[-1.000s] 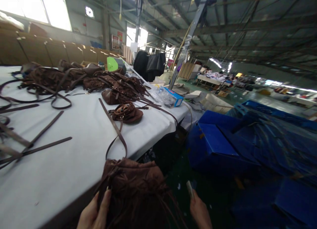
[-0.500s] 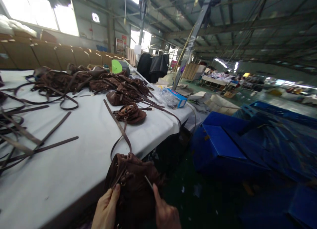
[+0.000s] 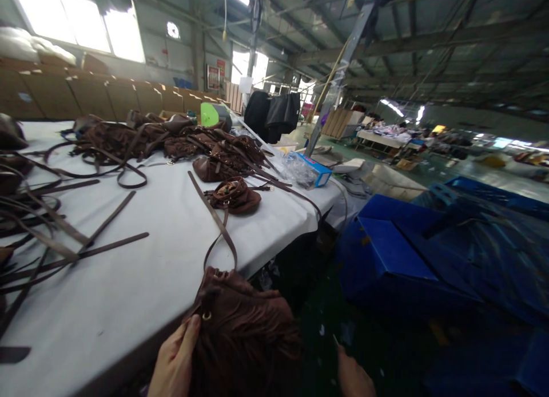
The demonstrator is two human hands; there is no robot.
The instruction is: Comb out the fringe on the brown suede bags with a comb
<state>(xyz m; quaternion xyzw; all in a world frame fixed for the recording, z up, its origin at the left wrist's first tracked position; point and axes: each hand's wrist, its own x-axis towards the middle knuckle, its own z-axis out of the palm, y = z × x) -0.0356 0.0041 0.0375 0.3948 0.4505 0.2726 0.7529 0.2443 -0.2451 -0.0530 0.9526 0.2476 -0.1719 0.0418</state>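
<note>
A dark brown drawstring-style bag (image 3: 253, 328) with brass eyelets hangs at the table's near edge, and its strap (image 3: 229, 245) lies up over the white tabletop. My left hand (image 3: 174, 360) pinches the bag's left side below an eyelet, thumb on top. Off to the right of the bag, apart from it, my right hand (image 3: 355, 375) is closed on a thin, pale, pointed tool (image 3: 336, 341); only its tip shows, so its kind is unclear. A smaller brown bag (image 3: 238, 197) sits on the table beyond the strap.
A heap of brown bags (image 3: 141, 137) covers the far part of the white table (image 3: 141, 288). Loose straps (image 3: 64, 237) lie at left. A blue box (image 3: 315, 169) with clear plastic rests near the right corner. Large blue bins (image 3: 394, 254) stand on the floor at right.
My right hand with the thin tool has moved right, away from the bag's front. The bag's gathered side has spread out to the right. My left hand still grips it.
</note>
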